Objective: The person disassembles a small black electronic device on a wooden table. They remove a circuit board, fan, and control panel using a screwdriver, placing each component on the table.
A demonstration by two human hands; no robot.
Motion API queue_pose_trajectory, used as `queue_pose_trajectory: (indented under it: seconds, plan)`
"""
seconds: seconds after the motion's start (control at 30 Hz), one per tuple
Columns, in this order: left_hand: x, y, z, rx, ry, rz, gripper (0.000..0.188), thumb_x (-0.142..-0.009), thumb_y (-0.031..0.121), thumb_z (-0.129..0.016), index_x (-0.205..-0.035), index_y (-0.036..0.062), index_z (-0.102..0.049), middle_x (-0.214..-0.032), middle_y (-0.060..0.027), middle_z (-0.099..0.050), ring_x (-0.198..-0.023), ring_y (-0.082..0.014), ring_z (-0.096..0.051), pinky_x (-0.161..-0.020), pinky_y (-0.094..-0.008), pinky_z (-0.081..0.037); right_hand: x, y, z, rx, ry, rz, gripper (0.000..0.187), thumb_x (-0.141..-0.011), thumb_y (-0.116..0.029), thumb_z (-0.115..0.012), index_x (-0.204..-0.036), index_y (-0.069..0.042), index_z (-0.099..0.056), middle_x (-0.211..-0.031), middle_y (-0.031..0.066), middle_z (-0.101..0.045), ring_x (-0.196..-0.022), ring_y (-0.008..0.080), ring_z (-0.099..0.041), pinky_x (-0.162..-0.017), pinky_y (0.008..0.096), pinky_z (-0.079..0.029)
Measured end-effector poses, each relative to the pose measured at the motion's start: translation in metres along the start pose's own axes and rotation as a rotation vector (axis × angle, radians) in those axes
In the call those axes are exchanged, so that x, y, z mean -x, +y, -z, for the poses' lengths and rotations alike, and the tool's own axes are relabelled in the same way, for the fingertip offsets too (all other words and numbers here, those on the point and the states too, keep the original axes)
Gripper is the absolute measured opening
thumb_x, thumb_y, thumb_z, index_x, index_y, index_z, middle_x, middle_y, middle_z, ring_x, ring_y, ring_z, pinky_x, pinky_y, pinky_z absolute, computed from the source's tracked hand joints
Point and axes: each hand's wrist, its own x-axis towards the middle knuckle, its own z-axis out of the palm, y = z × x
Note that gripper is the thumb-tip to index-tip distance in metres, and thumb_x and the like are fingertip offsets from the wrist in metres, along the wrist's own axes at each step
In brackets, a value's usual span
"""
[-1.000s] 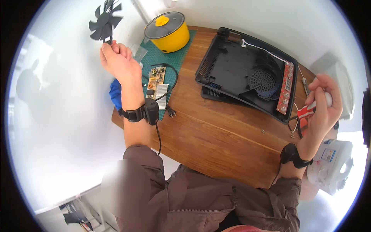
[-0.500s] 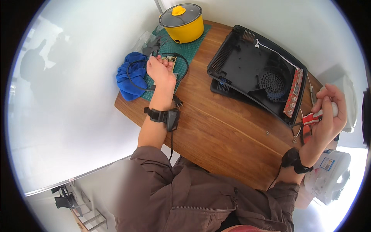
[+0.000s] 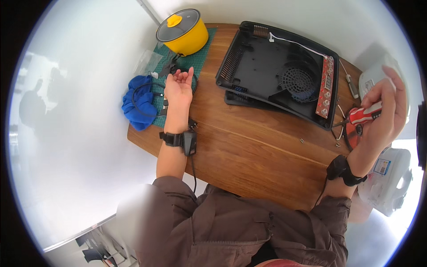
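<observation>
Two hands: left hand (image 3: pixel 179 91) unclenched, fingers loosely spread, black fan (image 3: pixel 169 66) just past them; right hand (image 3: pixel 386 109) grips red-and-white screwdriver (image 3: pixel 362 114). Black housing (image 3: pixel 262 66) lies between the hands, farther out.

A lane of bare wood runs up the table (image 3: pixel 240 147) between my left hand (image 3: pixel 179 91) and the black housing (image 3: pixel 262 66), broadening below the housing, where 1 small metal piece (image 3: pixel 302 140) lies. From above I could reach into the housing, past its raised rim, white cable (image 3: pixel 296 43) and red board (image 3: pixel 327 89). Beyond my left fingertips, the black fan (image 3: pixel 169 66) and yellow pot (image 3: pixel 189 40) block the way; the blue cloth (image 3: pixel 140 104) crowds that side. My right hand (image 3: pixel 384 104) has little room: its screwdriver (image 3: pixel 362 114) points toward the housing's near corner.
</observation>
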Motion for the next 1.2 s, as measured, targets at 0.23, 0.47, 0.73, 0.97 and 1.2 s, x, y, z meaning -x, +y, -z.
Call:
queue_pose_trajectory:
  seconds: [0.23,0.47,0.73,0.97,1.2]
  plan:
    - [0.051,0.025,-0.028,-0.126,-0.619,0.313,0.023,-0.108,0.024,-0.048,-0.107,0.0049,-0.060,-0.083,-0.0018,-0.051,-0.071,-0.0134,-0.047,-0.059,-0.0275,-0.038,-0.015,0.009,0.013,-0.103,0.269,0.033,0.034,-0.107,-0.018,-0.050,-0.123,0.010,-0.062,-0.072,0.0049,-0.055,-0.061,0.0127,-0.057,-0.059,0.0264,-0.048]
    - [0.137,-0.006,-0.119,-0.686,-0.932,-0.099,0.028,-0.109,0.024,-0.049,-0.110,0.0015,-0.065,-0.078,0.0009,-0.048,-0.067,-0.0102,-0.046,-0.056,-0.0252,-0.037,-0.023,0.017,0.030,-0.058,0.415,0.025,0.024,-0.094,-0.012,-0.067,-0.109,0.006,-0.065,-0.077,0.0090,-0.063,-0.067,0.0204,-0.063,-0.066,0.0292,-0.052]
    - [0.189,-0.065,-0.155,-1.490,-1.548,-0.535,0.026,-0.093,0.013,-0.073,-0.117,0.0056,-0.068,-0.091,-0.0026,-0.062,-0.085,-0.0142,-0.061,-0.076,-0.0285,-0.050,-0.013,0.004,-0.007,-0.035,0.218,-0.097,0.019,-0.104,-0.018,-0.060,-0.114,-0.002,-0.060,-0.072,0.0011,-0.060,-0.062,0.0072,-0.057,-0.054,0.0197,-0.044]
    - [0.145,-0.092,-0.143,-1.586,-1.740,-0.552,0.045,-0.088,0.027,-0.080,-0.125,0.0070,-0.065,-0.117,-0.0113,-0.064,-0.113,-0.0288,-0.063,-0.096,-0.0370,-0.052,-0.013,0.001,-0.010,-0.120,-0.040,-0.287,0.013,-0.102,-0.005,-0.058,-0.114,0.000,-0.060,-0.079,0.0011,-0.062,-0.062,0.0036,-0.057,-0.052,0.0168,-0.043]
    - [0.143,-0.096,-0.132,-1.664,-1.892,-0.463,0.073,-0.070,0.033,-0.089,-0.134,0.0103,-0.061,-0.127,-0.0090,-0.059,-0.123,-0.0308,-0.054,-0.109,-0.0437,-0.043,-0.010,0.025,-0.016,-0.118,-0.108,-0.159,0.010,-0.101,-0.001,-0.057,-0.109,0.002,-0.061,-0.080,0.0004,-0.061,-0.066,0.0048,-0.059,-0.059,0.0179,-0.046]
